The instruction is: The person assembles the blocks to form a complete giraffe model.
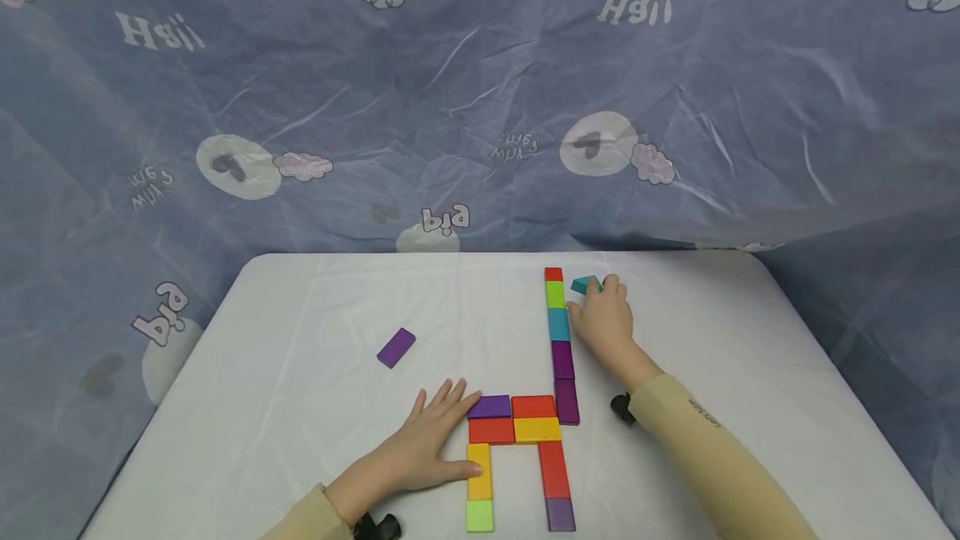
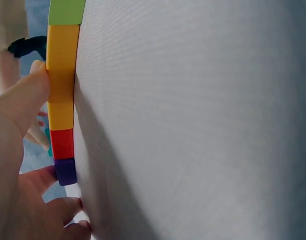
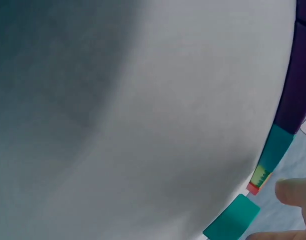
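Observation:
My left hand (image 1: 423,448) rests with spread fingers along the left side of a flat block figure. Its thumb touches a yellow block (image 1: 480,486), and its index finger touches a purple-blue block (image 1: 493,406). In the left wrist view, those same contacts show at the yellow block (image 2: 63,80) and the purple-blue block (image 2: 66,171). My right hand (image 1: 606,319) is at the far end of the column, with a fingertip at a teal block (image 1: 583,283). In the right wrist view, the thumb (image 3: 295,192) stands apart from the tilted teal block (image 3: 233,218).
A column of blocks runs away from me, topped by a red block (image 1: 553,274) and a lime block (image 1: 555,294). Red, yellow and purple blocks form the figure's bar and legs. A loose purple block (image 1: 396,348) lies left on the white table (image 1: 285,373). Behind hangs a printed cloth (image 1: 450,90).

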`<state>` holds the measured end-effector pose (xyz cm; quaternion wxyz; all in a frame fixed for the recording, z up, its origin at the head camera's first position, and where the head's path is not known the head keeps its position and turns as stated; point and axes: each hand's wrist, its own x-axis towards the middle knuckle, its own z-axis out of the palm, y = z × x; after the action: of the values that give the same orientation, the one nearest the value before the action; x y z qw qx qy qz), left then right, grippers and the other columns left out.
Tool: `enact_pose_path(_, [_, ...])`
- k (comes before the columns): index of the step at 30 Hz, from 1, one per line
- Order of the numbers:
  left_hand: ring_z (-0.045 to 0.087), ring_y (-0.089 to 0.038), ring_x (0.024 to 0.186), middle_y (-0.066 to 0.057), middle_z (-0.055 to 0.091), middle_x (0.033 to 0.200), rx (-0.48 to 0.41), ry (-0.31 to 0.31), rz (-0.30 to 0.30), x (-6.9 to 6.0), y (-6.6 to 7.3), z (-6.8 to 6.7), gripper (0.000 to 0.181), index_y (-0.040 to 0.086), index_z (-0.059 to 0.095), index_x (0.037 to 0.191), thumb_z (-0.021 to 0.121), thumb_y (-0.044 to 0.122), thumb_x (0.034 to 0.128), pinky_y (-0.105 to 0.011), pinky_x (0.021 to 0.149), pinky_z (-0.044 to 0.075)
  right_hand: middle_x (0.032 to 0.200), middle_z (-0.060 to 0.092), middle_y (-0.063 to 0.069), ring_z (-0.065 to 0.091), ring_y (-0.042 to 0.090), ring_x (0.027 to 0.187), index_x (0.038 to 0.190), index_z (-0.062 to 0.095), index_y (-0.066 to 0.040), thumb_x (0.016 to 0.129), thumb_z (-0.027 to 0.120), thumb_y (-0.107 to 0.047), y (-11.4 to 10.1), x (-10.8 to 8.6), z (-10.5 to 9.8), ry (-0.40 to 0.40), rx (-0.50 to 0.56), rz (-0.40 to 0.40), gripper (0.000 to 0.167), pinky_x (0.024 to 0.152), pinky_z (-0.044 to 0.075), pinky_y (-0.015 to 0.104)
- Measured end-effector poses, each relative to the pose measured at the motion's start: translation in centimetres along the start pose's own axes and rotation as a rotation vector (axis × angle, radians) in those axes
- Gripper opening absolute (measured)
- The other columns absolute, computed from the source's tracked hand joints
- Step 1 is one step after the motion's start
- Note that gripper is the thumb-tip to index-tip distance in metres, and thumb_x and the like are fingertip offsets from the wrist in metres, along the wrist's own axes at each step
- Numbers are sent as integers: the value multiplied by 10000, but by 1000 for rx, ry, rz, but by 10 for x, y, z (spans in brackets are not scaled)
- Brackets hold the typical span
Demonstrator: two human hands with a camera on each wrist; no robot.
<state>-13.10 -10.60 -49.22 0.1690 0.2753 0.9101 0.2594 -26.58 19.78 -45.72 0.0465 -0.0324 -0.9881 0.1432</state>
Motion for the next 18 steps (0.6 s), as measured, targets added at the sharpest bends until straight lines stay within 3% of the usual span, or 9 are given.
enact_pose_path(9, [134,-348,1528,-101,192,1650,-6,5,-4,-1,1,0,925,204,281,1563,655,629,832,-657,1189,57,1252,394,316,500,406,1091,1354,419,203,967,591,-344,-3,3,4,-27,-27,-20,692,884,533,513])
enact_pose_path(18, [134,-340,1530,-93,188,1652,-3,4,-5,-1,2,0,924,202,280,1563,657,625,833,-652,1191,58,1393,326,335,450,436,1224,1460,331,132,962,610,-387,0,14,6,-82,-11,-36,773,912,525,525])
